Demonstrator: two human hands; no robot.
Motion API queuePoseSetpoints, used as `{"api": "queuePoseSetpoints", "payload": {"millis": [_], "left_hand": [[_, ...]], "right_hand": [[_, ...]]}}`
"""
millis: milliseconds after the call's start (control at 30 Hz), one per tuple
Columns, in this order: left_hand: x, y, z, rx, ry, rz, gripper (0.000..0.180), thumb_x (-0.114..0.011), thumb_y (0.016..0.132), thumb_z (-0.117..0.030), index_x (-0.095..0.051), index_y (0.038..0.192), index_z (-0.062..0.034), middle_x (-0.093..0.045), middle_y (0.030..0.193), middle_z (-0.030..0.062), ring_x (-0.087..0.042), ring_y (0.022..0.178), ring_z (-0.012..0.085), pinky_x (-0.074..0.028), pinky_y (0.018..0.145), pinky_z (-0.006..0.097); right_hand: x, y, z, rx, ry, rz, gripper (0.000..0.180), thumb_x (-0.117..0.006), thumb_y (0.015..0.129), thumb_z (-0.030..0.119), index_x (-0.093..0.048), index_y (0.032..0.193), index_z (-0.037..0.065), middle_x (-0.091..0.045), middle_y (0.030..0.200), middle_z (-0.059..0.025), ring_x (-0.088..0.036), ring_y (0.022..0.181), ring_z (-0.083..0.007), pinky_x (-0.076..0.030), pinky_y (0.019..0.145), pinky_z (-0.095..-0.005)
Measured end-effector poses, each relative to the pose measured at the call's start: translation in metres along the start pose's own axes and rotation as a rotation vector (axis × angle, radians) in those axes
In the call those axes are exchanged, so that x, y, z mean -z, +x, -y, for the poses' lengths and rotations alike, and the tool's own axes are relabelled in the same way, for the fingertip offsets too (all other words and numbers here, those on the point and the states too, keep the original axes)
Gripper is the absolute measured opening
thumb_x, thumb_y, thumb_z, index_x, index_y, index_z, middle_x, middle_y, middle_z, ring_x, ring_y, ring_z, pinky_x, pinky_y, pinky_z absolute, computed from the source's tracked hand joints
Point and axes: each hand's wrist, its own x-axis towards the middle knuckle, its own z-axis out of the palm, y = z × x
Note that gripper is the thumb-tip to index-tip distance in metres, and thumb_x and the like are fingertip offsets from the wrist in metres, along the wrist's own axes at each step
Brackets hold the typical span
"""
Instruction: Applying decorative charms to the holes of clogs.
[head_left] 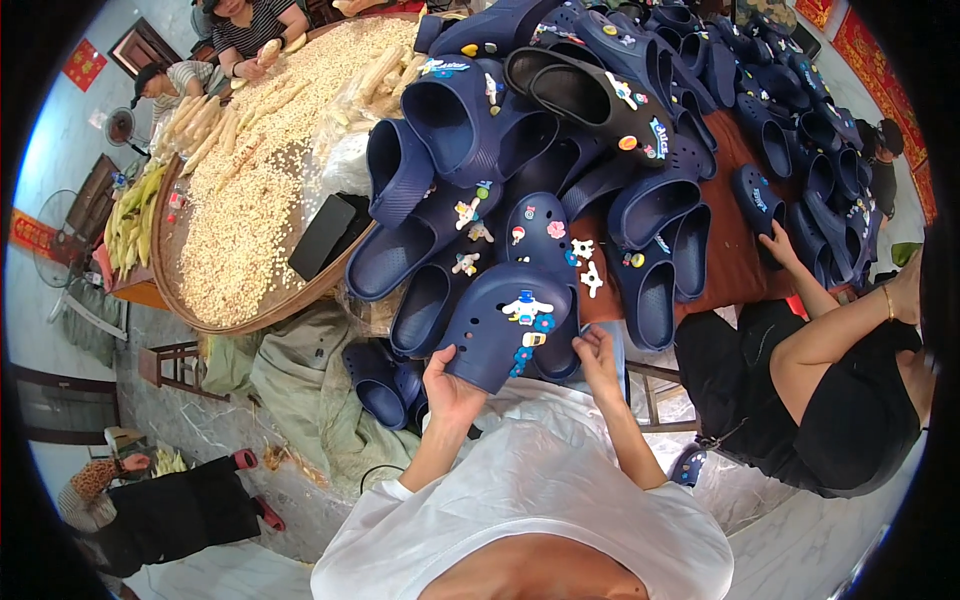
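My left hand [455,388] grips the heel end of a navy clog [482,325], its thumb on the upper. White, blue and yellow charms [527,322] run down the clog's right side. My right hand [598,362] is beside that clog, fingers bent together; whatever is between them is too small or hidden to name. Just beyond stands another navy clog [534,232] with pink and white charms. Two white cut-out pieces [591,279] lie on the brown tabletop [612,300] to its right.
Navy clogs [655,215] are heaped across the table, with a darker clog [580,90] on top. At left, a round tray [222,326] holds corn kernels and a black phone-like object [325,235]. A person at right touches a clog [757,200]; others sit around the tray.
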Motion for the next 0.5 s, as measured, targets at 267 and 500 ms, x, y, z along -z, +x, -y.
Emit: {"api": "queuePoseSetpoints", "payload": {"millis": [267,500], "left_hand": [[0.002,-0.005,0.000,-0.016,-0.020,0.028,0.044,-0.048,0.084,-0.017,-0.051,0.125,0.0005,-0.057,0.128,0.0154,-0.051,0.122,0.0314,-0.033,0.109,0.051],[-0.011,-0.009,0.000,0.042,-0.011,0.056,0.040,-0.050,0.085,-0.017,-0.052,0.121,-0.0001,-0.059,0.124,0.0151,-0.053,0.120,0.0311,-0.035,0.107,0.051]], "right_hand": [[-0.025,0.024,0.075,0.604,-0.578,0.082,0.066,-0.056,0.083,-0.002,-0.030,0.143,0.004,-0.049,0.124,-0.0255,-0.051,0.114,-0.0407,-0.042,0.095,-0.0407],[-0.031,0.006,0.077,0.497,-0.849,0.058,0.069,-0.054,0.076,-0.004,-0.029,0.140,0.002,-0.048,0.118,-0.0259,-0.049,0.108,-0.0430,-0.043,0.092,-0.0457]]}}
